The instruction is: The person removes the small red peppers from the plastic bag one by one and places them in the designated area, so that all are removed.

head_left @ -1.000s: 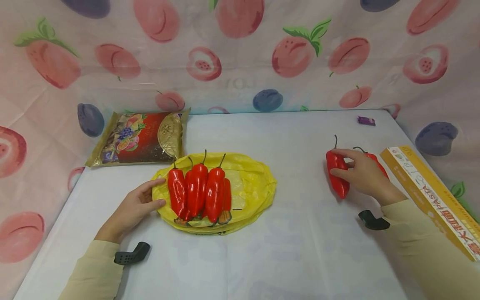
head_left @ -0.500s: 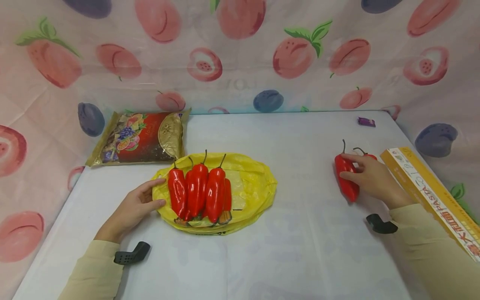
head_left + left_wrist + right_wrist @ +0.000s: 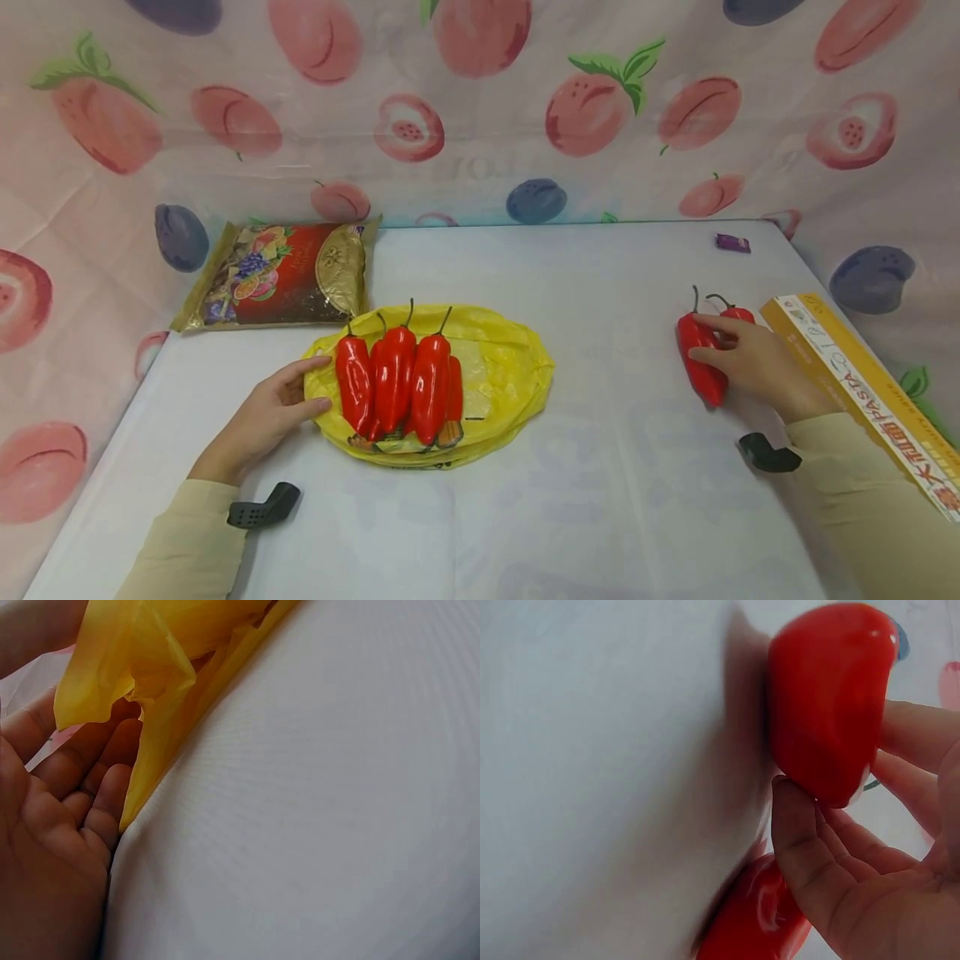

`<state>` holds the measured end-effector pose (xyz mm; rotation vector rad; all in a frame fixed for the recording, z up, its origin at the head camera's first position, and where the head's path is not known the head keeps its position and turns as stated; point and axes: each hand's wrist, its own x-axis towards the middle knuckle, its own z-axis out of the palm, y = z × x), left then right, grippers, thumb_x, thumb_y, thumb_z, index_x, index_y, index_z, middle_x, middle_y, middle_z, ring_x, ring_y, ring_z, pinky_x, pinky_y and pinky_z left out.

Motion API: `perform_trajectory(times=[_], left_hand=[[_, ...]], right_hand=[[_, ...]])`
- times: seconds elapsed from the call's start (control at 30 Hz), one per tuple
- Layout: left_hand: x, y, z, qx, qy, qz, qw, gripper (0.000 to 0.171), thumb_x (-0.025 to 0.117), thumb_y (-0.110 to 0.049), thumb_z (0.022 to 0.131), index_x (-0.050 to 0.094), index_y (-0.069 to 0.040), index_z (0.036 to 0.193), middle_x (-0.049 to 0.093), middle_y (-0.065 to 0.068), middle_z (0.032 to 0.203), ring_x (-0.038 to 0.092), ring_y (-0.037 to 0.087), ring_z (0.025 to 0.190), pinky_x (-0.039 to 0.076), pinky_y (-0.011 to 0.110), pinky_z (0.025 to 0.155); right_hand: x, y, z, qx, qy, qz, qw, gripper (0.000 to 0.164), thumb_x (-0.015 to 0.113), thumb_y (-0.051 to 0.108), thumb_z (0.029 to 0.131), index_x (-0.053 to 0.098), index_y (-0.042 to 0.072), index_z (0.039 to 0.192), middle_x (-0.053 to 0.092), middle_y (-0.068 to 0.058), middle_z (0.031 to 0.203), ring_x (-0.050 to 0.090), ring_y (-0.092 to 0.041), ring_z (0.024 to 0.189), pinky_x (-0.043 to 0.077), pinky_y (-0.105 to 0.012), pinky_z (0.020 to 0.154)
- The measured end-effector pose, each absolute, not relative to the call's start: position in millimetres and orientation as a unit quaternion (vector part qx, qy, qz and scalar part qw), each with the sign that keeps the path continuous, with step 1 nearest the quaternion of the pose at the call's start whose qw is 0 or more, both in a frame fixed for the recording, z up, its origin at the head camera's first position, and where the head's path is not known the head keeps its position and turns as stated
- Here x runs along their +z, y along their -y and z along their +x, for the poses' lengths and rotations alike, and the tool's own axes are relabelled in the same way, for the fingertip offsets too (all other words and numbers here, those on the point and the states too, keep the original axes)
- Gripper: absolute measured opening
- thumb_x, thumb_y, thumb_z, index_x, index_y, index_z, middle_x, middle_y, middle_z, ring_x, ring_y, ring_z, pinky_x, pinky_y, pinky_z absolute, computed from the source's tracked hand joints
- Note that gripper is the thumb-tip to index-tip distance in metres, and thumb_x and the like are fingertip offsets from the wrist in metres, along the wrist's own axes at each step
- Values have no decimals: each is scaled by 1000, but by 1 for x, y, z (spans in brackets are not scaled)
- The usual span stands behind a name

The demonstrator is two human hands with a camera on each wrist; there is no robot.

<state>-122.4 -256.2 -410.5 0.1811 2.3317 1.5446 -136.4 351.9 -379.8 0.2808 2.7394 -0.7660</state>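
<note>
My right hand (image 3: 761, 367) grips a glossy red chili pepper (image 3: 701, 358), thumb on top and fingers along its side, low over the table. In the right wrist view, the pepper (image 3: 829, 697) sits at the fingertips. A second chili pepper (image 3: 738, 314) lies partly hidden behind this hand. At left, a flattened yellow plastic bag (image 3: 506, 375) bears several red chili peppers (image 3: 393, 375). My left hand (image 3: 262, 417) touches the bag's left edge, thumb and forefinger apart. The left wrist view has the other fingers loosely bent beneath the yellow plastic (image 3: 161, 712).
A gold and red foil packet (image 3: 288, 275) lies at the back left. Along the right edge runs a long yellow pasta box (image 3: 862, 400). A small purple wrapped piece (image 3: 732, 242) lies at the back right. Fruit-patterned cloth (image 3: 480, 108) hangs behind the white table.
My right hand has moved right and slightly toward me with the chili pepper, bringing it closer to the second pepper and the pasta box. The left hand and bag stay put.
</note>
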Motion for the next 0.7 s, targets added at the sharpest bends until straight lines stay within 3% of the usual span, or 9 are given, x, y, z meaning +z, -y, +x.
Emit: perform_trajectory(times=[0.7], left_hand=[[-410,256,-123,538,-824,59,167,67,69,-16,95,36,-1,152,27,21,160,27,40,145,39,16,100]], right_hand=[[-380,-356,-134,-248,-957,95,119,77,69,32,95,30,9,157,37,-37,140,32,-55,123,58,-52,78]])
